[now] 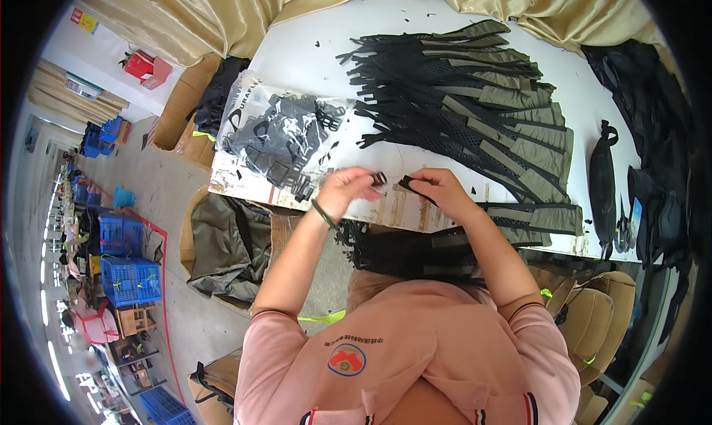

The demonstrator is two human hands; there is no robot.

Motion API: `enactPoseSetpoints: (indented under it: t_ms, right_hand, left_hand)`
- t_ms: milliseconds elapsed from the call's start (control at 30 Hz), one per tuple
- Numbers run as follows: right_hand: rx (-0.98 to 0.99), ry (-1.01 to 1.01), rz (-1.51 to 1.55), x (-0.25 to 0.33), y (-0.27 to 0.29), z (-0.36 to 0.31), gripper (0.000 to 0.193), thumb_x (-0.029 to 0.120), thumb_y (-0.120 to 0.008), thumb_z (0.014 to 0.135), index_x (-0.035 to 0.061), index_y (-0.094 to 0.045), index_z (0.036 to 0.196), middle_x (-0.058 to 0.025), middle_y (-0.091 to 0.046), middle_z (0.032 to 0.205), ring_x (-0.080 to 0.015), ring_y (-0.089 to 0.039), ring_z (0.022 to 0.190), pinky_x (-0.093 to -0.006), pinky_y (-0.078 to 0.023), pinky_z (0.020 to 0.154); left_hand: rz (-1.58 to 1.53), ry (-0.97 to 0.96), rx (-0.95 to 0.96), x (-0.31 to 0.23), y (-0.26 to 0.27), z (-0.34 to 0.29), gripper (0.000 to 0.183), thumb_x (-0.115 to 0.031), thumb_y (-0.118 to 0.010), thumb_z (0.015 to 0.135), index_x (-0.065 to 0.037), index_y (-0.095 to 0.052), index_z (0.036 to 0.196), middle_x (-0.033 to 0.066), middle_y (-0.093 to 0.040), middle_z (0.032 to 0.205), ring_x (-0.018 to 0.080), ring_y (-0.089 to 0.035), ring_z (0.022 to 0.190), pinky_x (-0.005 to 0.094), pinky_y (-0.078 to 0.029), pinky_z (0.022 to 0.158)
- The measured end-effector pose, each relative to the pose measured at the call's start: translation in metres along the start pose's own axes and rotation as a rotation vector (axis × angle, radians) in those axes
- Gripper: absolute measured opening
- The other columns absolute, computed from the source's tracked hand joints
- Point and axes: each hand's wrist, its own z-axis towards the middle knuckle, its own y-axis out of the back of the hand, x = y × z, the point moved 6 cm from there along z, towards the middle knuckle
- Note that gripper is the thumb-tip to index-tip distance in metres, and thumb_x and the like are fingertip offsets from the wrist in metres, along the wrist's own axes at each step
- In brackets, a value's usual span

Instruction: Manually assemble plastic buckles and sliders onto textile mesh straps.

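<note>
Between the thumb and fingers of my left hand [347, 190] is a small black plastic buckle [379, 179]. My right hand [443, 190] pinches the end of a black webbing strap [406, 182], a short gap from the buckle. Both hands are over the near edge of the white table [337, 152]. Just beyond them lies a fanned row of black mesh and olive fabric straps [475, 113]. One more such strap [538, 216] lies by my right forearm. Left of my hands, a clear plastic bag [241, 121] holds several black plastic buckles [285, 139].
At the table's right are a black padded strap [603, 188], scissors [629, 225] and dark fabric [656, 202]. Black straps [415, 248] hang below the near edge. Cardboard boxes [593, 314] stand right of me; a box with grey-green fabric [230, 247] stands left.
</note>
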Motion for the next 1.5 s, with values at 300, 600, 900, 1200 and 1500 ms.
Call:
enactPoseSetpoints:
  t_ms: [300,600,900,1200,1500]
  right_hand:
    - [0.287,-0.101,0.189,0.000,-0.015,-0.021,0.013,0.011,-0.061,0.085,-0.0001,-0.062,0.092,0.0009,-0.059,0.077,-0.0060,-0.051,0.066,-0.0202,-0.041,0.060]
    - [0.296,0.397,-0.313,0.039,-0.022,-0.037,0.011,0.007,-0.060,0.082,0.0015,-0.061,0.091,-0.0022,-0.056,0.075,-0.0114,-0.051,0.069,-0.0249,-0.041,0.062]
    - [-0.043,0.446,-0.319,0.042,-0.023,-0.044,0.011,0.007,-0.057,0.081,0.0000,-0.059,0.089,-0.0072,-0.056,0.077,-0.0142,-0.051,0.069,-0.0276,-0.042,0.063]
    - [0.127,0.229,-0.121,0.037,-0.026,-0.043,0.014,0.010,-0.059,0.083,-0.0003,-0.060,0.092,-0.0039,-0.058,0.081,-0.0095,-0.052,0.073,-0.0237,-0.042,0.066]
    - [0.063,0.404,-0.295,0.047,-0.027,-0.051,0.016,0.010,-0.062,0.079,-0.0007,-0.060,0.091,-0.0072,-0.060,0.079,-0.0142,-0.055,0.072,-0.0262,-0.044,0.066]
  left_hand:
    - [-0.366,0.093,0.089,0.039,-0.041,-0.011,0.014,-0.008,-0.054,0.090,0.000,-0.057,0.101,0.0071,-0.061,0.092,0.0158,-0.059,0.072,0.0263,-0.049,0.067]
    - [-0.419,0.157,0.186,0.051,-0.048,-0.008,0.017,-0.011,-0.051,0.092,-0.001,-0.056,0.105,0.0059,-0.060,0.090,0.0140,-0.056,0.075,0.0262,-0.045,0.066]
    - [-0.574,0.047,0.179,0.052,-0.061,-0.007,0.014,-0.013,-0.050,0.093,-0.003,-0.056,0.101,0.0047,-0.060,0.091,0.0140,-0.055,0.079,0.0274,-0.044,0.069]
    - [-0.608,0.064,0.196,0.049,-0.064,-0.007,0.015,-0.014,-0.049,0.094,-0.003,-0.054,0.103,0.0059,-0.060,0.091,0.0136,-0.057,0.081,0.0259,-0.046,0.071]
    - [-0.576,0.039,0.243,0.048,-0.066,-0.008,0.015,-0.016,-0.049,0.094,-0.005,-0.054,0.103,0.0065,-0.060,0.096,0.0146,-0.058,0.085,0.0270,-0.046,0.073]
